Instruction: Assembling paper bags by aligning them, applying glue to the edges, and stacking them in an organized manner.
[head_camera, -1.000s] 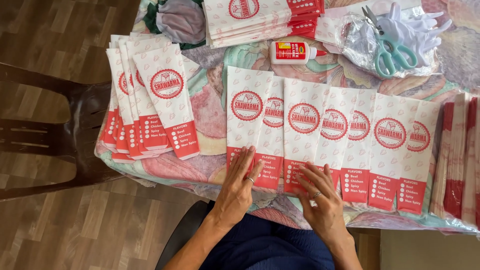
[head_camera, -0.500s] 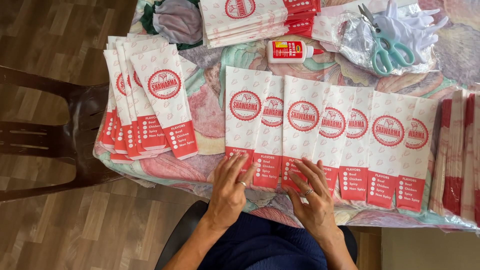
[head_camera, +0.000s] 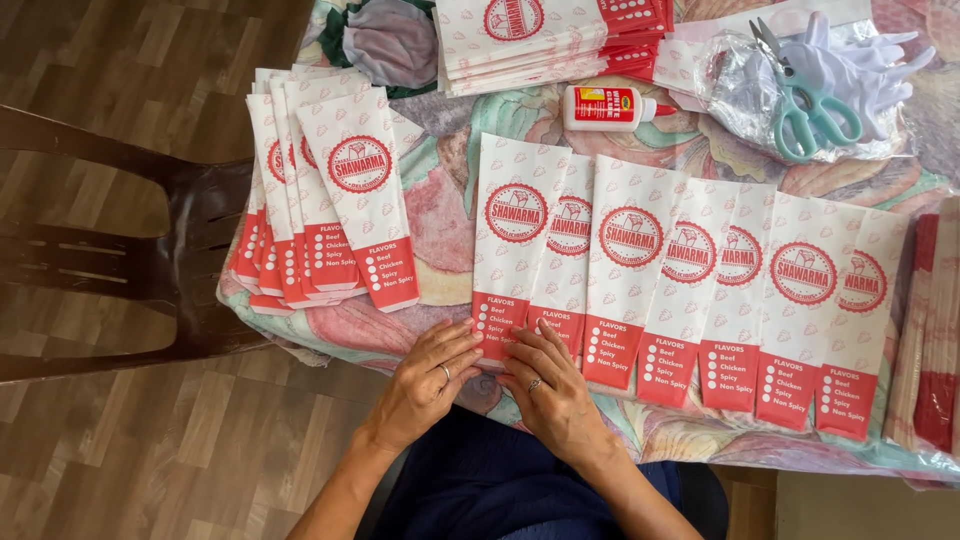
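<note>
A row of several white paper bags with red round emblems and red bottom bands (head_camera: 690, 290) lies overlapping along the table's near edge. My left hand (head_camera: 428, 380) rests with fingers spread on the bottom edge of the leftmost bag (head_camera: 512, 250). Beside it, my right hand (head_camera: 548, 385) presses its fingertips on the red band of the same bag and its neighbour. Both hands lie flat and grip nothing. Each hand wears a ring.
A fanned pile of the same bags (head_camera: 320, 200) lies at the table's left. Another stack (head_camera: 545, 40) sits at the back. A glue bottle (head_camera: 610, 108), teal scissors (head_camera: 810, 100) on clear plastic, and a dark chair (head_camera: 120, 260) at left. Floral tablecloth (head_camera: 440, 230).
Both hands have slid left along the row's bottom edge, from the middle bags to the leftmost bag. The bags have stayed in place.
</note>
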